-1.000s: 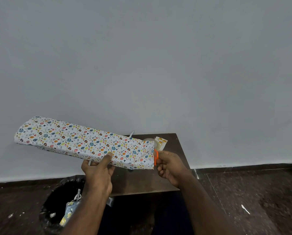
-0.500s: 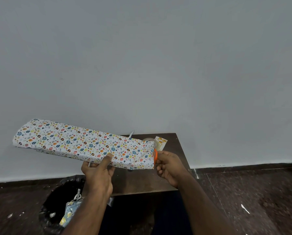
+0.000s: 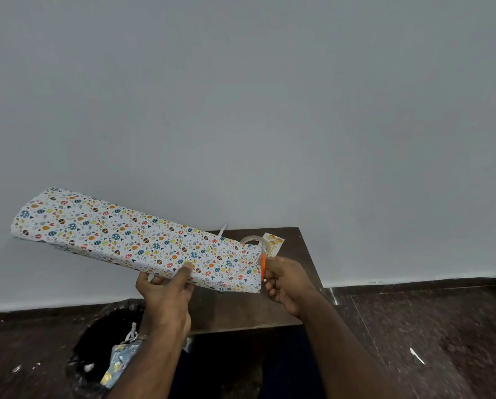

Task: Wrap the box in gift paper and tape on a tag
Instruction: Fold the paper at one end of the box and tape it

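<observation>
A long box wrapped in white gift paper (image 3: 125,234) with small coloured prints is held up in the air above a small dark wooden table (image 3: 304,254), slanting up to the left. My left hand (image 3: 166,292) grips its lower edge, thumb on top. My right hand (image 3: 284,280) holds an orange-handled tool (image 3: 262,266), probably scissors, at the box's right end, where the paper is folded. A clear tape roll (image 3: 252,240) and a small tag with gold shapes (image 3: 274,241) lie on the table behind the box.
A black-lined bin (image 3: 97,352) with paper scraps stands on the floor at the lower left. A grey wall rises right behind the table. Dark stone floor with white paper bits spreads to the right.
The box's far left end has dipped then lifted slightly. Both hands keep their hold in almost the same place.
</observation>
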A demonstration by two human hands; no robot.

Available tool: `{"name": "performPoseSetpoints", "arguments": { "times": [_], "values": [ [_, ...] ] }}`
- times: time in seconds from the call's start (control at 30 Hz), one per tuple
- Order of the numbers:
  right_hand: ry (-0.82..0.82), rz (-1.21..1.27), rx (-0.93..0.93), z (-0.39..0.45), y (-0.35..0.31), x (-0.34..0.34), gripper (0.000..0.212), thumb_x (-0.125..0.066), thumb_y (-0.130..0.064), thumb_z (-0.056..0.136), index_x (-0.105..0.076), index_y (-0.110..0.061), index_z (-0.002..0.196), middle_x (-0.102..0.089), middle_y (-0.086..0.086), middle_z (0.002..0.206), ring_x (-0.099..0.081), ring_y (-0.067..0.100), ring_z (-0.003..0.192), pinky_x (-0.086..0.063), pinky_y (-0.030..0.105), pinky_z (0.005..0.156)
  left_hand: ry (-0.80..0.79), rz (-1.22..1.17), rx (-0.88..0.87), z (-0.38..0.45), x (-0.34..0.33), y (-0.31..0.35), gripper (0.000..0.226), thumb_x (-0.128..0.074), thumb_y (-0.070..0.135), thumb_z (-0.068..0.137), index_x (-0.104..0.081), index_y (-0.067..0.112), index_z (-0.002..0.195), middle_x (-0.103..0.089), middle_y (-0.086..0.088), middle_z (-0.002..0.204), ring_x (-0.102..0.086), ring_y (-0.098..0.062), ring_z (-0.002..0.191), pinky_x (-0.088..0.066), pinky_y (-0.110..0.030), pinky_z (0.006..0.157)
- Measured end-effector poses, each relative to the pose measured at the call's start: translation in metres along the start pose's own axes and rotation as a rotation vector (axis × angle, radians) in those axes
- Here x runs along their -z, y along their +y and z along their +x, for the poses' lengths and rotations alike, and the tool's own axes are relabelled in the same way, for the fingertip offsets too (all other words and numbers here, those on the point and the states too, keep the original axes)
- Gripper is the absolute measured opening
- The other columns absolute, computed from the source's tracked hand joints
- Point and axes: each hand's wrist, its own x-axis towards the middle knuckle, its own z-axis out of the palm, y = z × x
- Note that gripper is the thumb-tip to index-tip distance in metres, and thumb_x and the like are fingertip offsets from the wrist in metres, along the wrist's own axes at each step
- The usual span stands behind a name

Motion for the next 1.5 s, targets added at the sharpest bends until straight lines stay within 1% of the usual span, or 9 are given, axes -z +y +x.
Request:
{"name": "performPoseSetpoints", "arguments": {
  "times": [0.13,0.37,0.67,0.8,0.9,1.03,1.1,1.33,1.5],
  "values": [
    [0.069,-0.1,-0.023,0.003,-0.001,-0.002,0.023,-0.069,-0.026,0.096,-0.07,-0.003,0.097,-0.065,0.009,0.076,-0.047,0.011,0.05,-0.039,0.022,0.048,-0.007,-0.003,-0.014,-0.001,-0.002,0.0,0.085,-0.078,-0.009,0.081,-0.03,0.022,0.143,-0.054,-0.015,0.139,-0.062,-0.026,0.12,-0.057,-0.055,0.091],
    [0.114,-0.173,-0.01,0.007,0.001,-0.001,0.022,-0.069,-0.027,0.095,-0.068,-0.006,0.087,-0.06,0.009,0.072,-0.045,0.011,0.05,-0.04,0.023,0.048,-0.001,0.022,-0.036,0.0,-0.002,-0.002,0.085,-0.081,-0.007,0.079,-0.032,0.023,0.142,-0.053,-0.015,0.14,-0.063,-0.026,0.121,-0.059,-0.055,0.088],
    [0.111,-0.106,-0.067,0.004,0.002,-0.006,0.031,-0.069,-0.03,0.094,-0.071,-0.002,0.107,-0.062,0.004,0.066,-0.046,0.009,0.048,-0.039,0.022,0.048,0.008,0.062,-0.111,-0.005,-0.007,0.002,0.081,-0.079,-0.008,0.081,-0.032,0.024,0.139,-0.05,0.002,0.121,-0.063,-0.011,0.104,-0.06,-0.041,0.08],
    [0.091,-0.043,-0.104,0.002,0.0,-0.004,0.028,-0.069,-0.03,0.094,-0.072,-0.006,0.108,-0.071,0.008,0.078,-0.048,0.009,0.049,-0.039,0.022,0.049,-0.002,0.071,-0.122,-0.006,-0.008,0.003,0.081,-0.079,-0.008,0.081,-0.031,0.024,0.139,-0.048,0.005,0.117,-0.062,-0.01,0.1,-0.059,-0.038,0.076],
    [0.096,-0.05,-0.112,0.002,0.0,-0.002,0.027,-0.069,-0.029,0.095,-0.072,-0.004,0.106,-0.066,0.002,0.065,-0.047,0.008,0.047,-0.038,0.022,0.05,-0.014,0.074,-0.127,-0.007,-0.009,0.003,0.079,-0.077,-0.009,0.082,-0.031,0.028,0.134,-0.046,0.008,0.112,-0.061,-0.009,0.1,-0.058,-0.039,0.077],
    [0.108,-0.095,-0.098,0.005,0.002,-0.001,0.021,-0.069,-0.025,0.094,-0.067,-0.006,0.085,-0.055,-0.001,0.055,-0.042,0.008,0.045,-0.037,0.022,0.047,-0.017,0.071,-0.13,-0.008,-0.008,0.002,0.078,-0.077,-0.009,0.082,-0.032,0.028,0.133,-0.048,0.01,0.111,-0.063,-0.008,0.098,-0.06,-0.038,0.078],
    [0.1,-0.105,-0.076,0.007,0.005,0.001,0.021,-0.07,-0.023,0.094,-0.069,-0.003,0.089,-0.054,0.0,0.056,-0.042,0.009,0.045,-0.038,0.022,0.046,-0.015,0.064,-0.132,-0.008,-0.008,0.002,0.077,-0.077,-0.009,0.082,-0.032,0.027,0.133,-0.047,0.01,0.11,-0.063,-0.009,0.097,-0.06,-0.038,0.077],
    [0.1,-0.188,-0.021,0.014,0.014,0.006,0.012,-0.066,-0.006,0.092,-0.072,-0.002,0.102,-0.065,0.014,0.075,-0.043,0.009,0.046,-0.038,0.022,0.045,0.012,0.027,-0.102,-0.002,-0.005,0.005,0.085,-0.08,-0.007,0.08,-0.031,0.02,0.144,-0.048,0.007,0.114,-0.063,-0.017,0.107,-0.059,-0.044,0.083],
    [0.189,-0.518,-0.029,0.023,0.023,0.02,0.013,-0.07,-0.009,0.087,-0.065,-0.008,0.099,-0.071,0.013,0.073,-0.056,0.015,0.05,-0.048,0.027,0.049,0.031,-0.011,-0.064,0.006,-0.002,0.009,0.085,-0.081,-0.006,0.08,-0.03,0.022,0.142,-0.047,-0.006,0.132,-0.061,-0.026,0.12,-0.06,-0.042,0.079]
  ]
}}
